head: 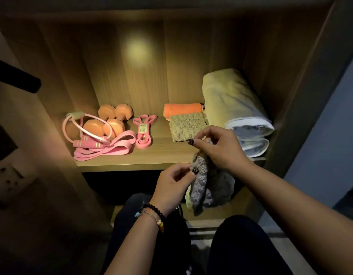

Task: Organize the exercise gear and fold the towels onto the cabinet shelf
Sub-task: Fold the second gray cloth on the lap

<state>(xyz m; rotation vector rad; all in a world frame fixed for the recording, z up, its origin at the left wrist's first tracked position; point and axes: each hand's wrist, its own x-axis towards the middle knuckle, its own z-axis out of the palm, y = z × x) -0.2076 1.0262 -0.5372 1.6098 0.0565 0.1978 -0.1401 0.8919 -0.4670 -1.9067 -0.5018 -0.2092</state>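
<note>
The shelf (151, 155) already carries a big rolled towel (237, 108), dumbbells (110, 124) and pink bands (112, 147). In front of it hangs a small grey towel (203, 187), pinched by the fingers of the right hand (219, 147) and left hand (171, 185). Best to match the corners before folding, then lay it beside the folded cloths (185, 126).

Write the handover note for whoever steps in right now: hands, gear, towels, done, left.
Left hand and right hand each pinch the grey towel, which hangs unfolded in front of the shelf.
Done: orange dumbbells, jump rope and pink resistance bands grouped at left; orange towel, olive towel and large rolled towel at right.
Left: fold and shelve the grey towel.
</note>
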